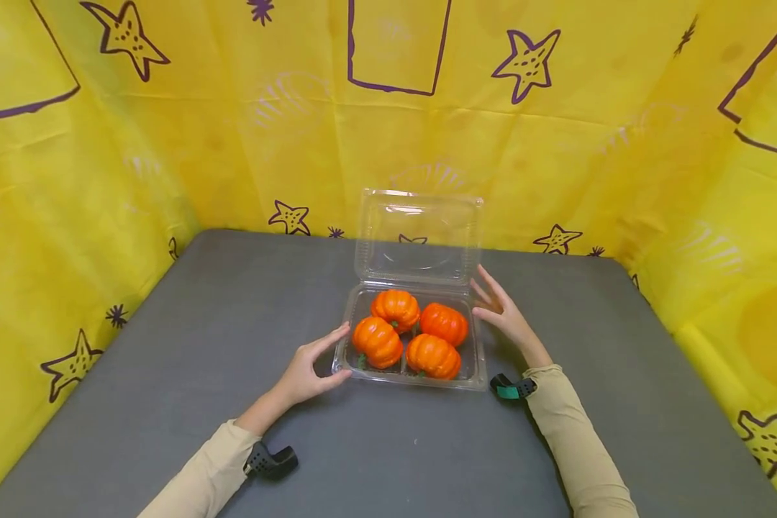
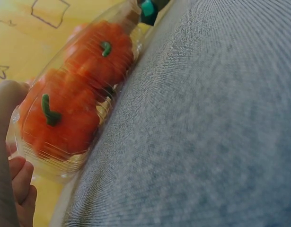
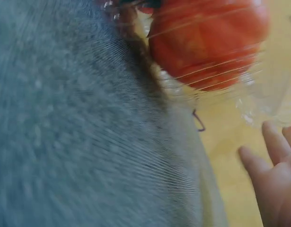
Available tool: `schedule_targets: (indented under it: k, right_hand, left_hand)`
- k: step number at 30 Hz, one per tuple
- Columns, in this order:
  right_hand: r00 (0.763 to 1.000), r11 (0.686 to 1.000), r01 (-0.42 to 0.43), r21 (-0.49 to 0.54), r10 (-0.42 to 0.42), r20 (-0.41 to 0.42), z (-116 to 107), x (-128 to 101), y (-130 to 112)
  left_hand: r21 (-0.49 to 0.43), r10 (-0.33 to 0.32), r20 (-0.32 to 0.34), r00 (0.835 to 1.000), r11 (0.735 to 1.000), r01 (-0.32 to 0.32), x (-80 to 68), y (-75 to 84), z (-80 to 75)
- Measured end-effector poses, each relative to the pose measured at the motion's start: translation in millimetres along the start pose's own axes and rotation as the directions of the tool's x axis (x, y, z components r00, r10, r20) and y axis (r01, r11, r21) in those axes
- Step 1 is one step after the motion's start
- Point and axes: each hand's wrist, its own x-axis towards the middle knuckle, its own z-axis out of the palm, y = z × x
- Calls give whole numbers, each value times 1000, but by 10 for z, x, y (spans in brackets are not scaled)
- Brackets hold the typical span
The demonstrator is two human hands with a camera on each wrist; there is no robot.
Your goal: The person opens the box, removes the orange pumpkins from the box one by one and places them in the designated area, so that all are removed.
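Open clear clamshell box point(image 1: 475, 360) of four orange pumpkins point(image 1: 432, 355) between hands on grey tabletop point(image 1: 233, 302): left hand point(image 1: 307, 370) touching its left edge, fingers straight; right hand point(image 1: 501, 311) released just beside right edge.

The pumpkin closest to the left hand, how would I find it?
On the grey table sits a clear plastic box with its lid up and four orange pumpkins inside. Yours is the front one on the left, by the left hand's fingertips.

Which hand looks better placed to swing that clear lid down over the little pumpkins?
Probably the right hand: its straight fingers reach up beside the lid's lower corner, near the hinge. The left hand sits lower, touching the tray's front left edge, better suited to steadying it.
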Motion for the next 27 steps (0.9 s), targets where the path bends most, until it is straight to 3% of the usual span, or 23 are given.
schedule_targets:
  k: [8,16,20,27]
  right_hand:
    - [988,988,-150,39,152,-43,44,-5,138]
    - [991,991,-127,33,128,-41,-5,-14,167]
    - [988,987,-154,36,154,-19,5,-35,200]
    - [979,980,-191,60,195,-65,19,-33,212]
  left_hand:
    - [4,-1,-4,1000,1000,1,-49,-17,3]
    - [-22,0,-23,1000,1000,-1,-12,-21,31]
    - [-13,4,-22,1000,1000,-5,-37,-16,27]
    - [-6,10,-20,1000,1000,-10,-18,-23,14]
